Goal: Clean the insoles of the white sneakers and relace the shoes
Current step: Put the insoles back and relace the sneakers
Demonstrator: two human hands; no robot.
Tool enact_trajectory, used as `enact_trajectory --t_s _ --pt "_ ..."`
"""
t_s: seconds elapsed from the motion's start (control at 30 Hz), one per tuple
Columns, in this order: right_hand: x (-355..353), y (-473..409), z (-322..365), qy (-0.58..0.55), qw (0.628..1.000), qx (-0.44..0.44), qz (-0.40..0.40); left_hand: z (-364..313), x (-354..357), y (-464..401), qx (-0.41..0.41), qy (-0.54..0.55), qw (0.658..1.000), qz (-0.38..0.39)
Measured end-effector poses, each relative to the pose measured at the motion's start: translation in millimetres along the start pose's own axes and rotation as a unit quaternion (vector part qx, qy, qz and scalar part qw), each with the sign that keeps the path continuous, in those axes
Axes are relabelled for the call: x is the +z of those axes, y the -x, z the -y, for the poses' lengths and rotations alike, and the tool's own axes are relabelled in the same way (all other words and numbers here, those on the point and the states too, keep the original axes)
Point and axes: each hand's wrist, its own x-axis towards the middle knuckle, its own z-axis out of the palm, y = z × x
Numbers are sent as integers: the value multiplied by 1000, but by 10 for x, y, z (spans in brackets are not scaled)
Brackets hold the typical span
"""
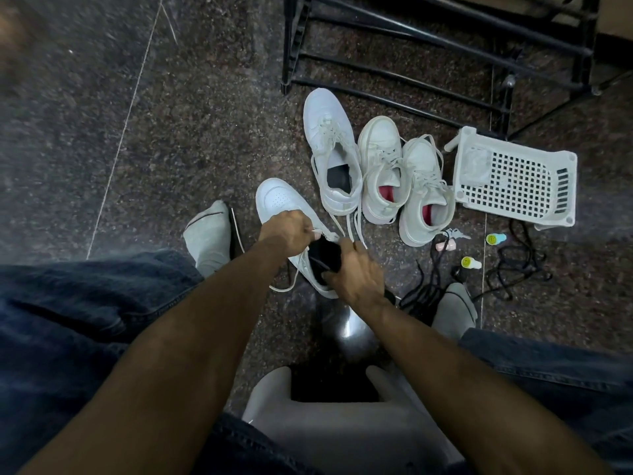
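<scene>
Left hand (287, 230) grips the tongue and lace area of the nearest white sneaker (284, 214) on the floor (171, 132); right hand (352, 272) pinches a black insole (323, 257) at its opening, between both hands. Three more sneakers stand just beyond, beside a white basket (513, 176).

Dim light, floor glare, blurred warped edges

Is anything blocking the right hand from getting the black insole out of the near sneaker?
Nothing visible does. The right hand already grips the black insole at the near sneaker's opening, while the left hand holds the tongue area. The loose white laces lie beside the opening, not across it.
</scene>
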Motion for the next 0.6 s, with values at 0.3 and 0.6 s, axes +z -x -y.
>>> enact_trajectory --t_s 0.3,0.6 --pt "7 340 -378 132 989 -59 8 50 20 -69 9 24 999 21" --pt "58 30 -56 -21 998 -49 -21 68 30 -77 11 19 1000 15"
